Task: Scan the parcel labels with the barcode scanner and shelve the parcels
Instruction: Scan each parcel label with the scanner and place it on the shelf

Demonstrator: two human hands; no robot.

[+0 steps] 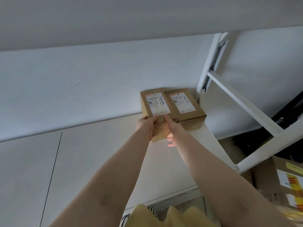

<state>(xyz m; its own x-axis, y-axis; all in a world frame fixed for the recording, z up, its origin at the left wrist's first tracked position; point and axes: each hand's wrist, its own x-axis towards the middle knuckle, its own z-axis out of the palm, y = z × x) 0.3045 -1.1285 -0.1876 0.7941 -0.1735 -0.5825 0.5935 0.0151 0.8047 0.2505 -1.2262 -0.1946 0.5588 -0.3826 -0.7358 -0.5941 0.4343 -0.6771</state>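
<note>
Head view: both hands' grip, left hand (146, 126) and right hand (172, 128), clamps a rectangular cardboard parcel (156, 112).

The print on the left parcel's label (157, 104) and the right parcel's label (182, 103) is too small to read; only barcode stripes show. The left hand (146, 126) covers the left parcel's (155, 110) near left corner, and its fingers are hidden behind the box side. The right hand (172, 130) seems to lie against the box's near face, its fingers below blurred and washed out by light. The right parcel's (188, 110) base is hidden, so what bears it cannot be told. At the lower right, a larger carton (268, 181) is cut by the frame's edge, its yellow-printed label (290, 179) smeared. A yellow garment (172, 217) is cropped at the bottom.
</note>
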